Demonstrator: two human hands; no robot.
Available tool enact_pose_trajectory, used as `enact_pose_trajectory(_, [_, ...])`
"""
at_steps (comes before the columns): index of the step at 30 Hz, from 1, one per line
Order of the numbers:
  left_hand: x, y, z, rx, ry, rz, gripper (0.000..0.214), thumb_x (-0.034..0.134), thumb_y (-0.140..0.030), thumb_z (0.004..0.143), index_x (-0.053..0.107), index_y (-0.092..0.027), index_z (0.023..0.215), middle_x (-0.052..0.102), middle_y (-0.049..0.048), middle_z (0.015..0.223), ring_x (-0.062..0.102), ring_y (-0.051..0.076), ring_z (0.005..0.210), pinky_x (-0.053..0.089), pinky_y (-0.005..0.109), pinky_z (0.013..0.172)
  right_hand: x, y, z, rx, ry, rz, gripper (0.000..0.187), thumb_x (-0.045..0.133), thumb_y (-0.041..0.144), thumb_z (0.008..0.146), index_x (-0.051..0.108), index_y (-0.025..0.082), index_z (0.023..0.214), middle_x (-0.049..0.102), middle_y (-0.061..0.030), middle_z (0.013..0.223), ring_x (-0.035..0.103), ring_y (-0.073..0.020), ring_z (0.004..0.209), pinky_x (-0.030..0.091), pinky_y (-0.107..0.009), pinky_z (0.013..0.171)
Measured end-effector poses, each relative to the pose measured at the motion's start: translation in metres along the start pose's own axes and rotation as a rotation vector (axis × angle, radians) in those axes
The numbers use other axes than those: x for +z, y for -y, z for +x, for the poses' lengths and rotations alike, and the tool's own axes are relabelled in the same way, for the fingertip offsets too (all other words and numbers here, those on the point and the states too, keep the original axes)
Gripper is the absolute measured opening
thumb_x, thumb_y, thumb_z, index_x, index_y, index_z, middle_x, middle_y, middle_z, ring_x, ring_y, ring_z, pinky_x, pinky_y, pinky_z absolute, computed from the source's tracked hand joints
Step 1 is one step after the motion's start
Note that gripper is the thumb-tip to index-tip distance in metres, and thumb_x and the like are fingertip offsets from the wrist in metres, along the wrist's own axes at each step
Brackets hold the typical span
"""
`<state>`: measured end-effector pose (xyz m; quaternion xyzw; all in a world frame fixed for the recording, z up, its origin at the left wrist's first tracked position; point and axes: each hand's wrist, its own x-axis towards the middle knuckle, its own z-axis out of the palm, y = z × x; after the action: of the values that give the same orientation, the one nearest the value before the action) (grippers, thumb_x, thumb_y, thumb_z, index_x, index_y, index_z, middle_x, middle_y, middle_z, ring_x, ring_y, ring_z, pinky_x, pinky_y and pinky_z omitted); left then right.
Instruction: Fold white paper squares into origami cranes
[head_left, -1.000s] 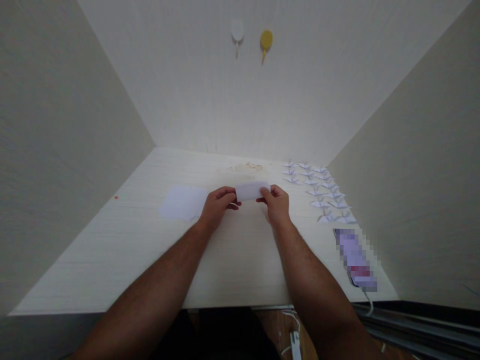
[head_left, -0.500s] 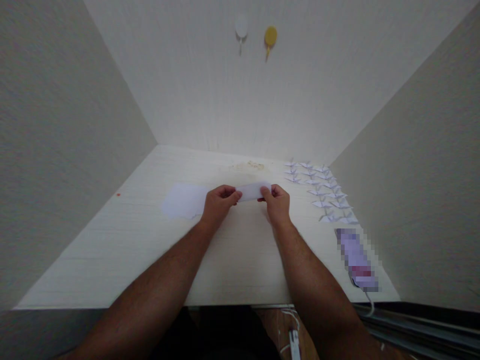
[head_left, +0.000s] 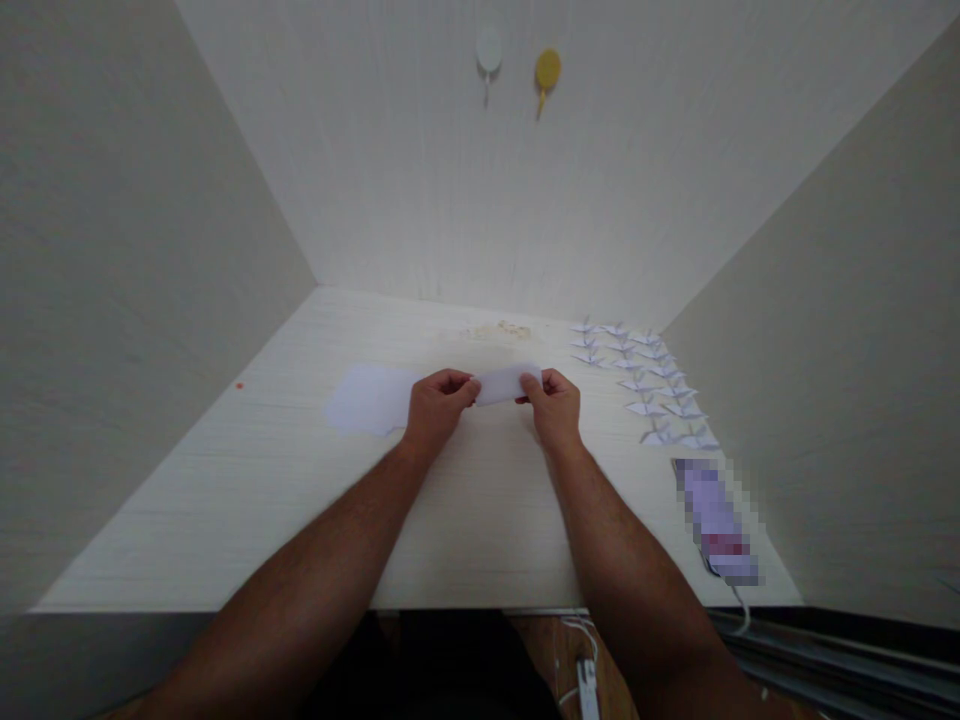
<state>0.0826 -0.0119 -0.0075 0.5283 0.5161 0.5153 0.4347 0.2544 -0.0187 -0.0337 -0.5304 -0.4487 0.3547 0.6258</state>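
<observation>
A folded white piece of paper [head_left: 499,385] is stretched between my two hands, just above the table. My left hand [head_left: 442,408] pinches its left end between thumb and fingers. At its right end my right hand [head_left: 553,405] grips it, the thumb lying on top and the fingers behind. Flat white paper [head_left: 367,398] rests on the table beside my left hand and is partly covered by it. Folded paper cranes [head_left: 637,384] stand in rows to the right of my right hand.
A phone [head_left: 716,520], blurred out, lies near the table's right front edge with a white cable [head_left: 741,610] attached. Walls enclose the white table [head_left: 480,520] at the back and sides. A white hook [head_left: 489,50] and a yellow hook [head_left: 547,70] are on the back wall.
The view has shifted slightly. Both hands keep their hold on the folded paper, with hardly any movement.
</observation>
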Motion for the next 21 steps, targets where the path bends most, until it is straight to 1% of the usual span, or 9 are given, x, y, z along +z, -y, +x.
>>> enact_pose_trajectory(5, [-0.0001,-0.0007,-0.0005,-0.001,-0.009,0.001,0.014,0.072,-0.031,0.069,0.070,-0.017,0.069,0.065,0.0003,0.058,0.057,0.013,0.056,0.046,0.025,0.058,0.0001,0.0021,-0.0007,0.005,0.000,-0.022,0.032,0.070,0.047,0.074,0.058,0.019,0.066,0.059,0.0038,0.055,0.053,-0.0110,0.049,0.048,-0.025,0.050])
enact_pose_trajectory(15, [0.0001,0.0011,0.0001,0.004,-0.007,0.010,0.014,0.072,-0.030,0.070,0.070,-0.017,0.069,0.065,-0.0001,0.059,0.058,0.013,0.056,0.046,0.025,0.058,0.0003,0.0035,0.0002,0.014,-0.011,-0.038,0.031,0.071,0.047,0.074,0.059,0.019,0.066,0.059,0.0036,0.055,0.056,-0.0117,0.049,0.043,-0.023,0.048])
enact_pose_trajectory(21, [0.0004,0.0019,0.0004,0.008,-0.004,0.014,0.013,0.071,-0.030,0.070,0.071,-0.017,0.069,0.065,0.0002,0.059,0.058,0.014,0.056,0.046,0.025,0.057,-0.0002,0.0034,0.0000,0.010,-0.008,-0.044,0.033,0.070,0.049,0.074,0.060,0.019,0.067,0.059,0.0040,0.055,0.055,-0.0116,0.049,0.045,-0.024,0.049])
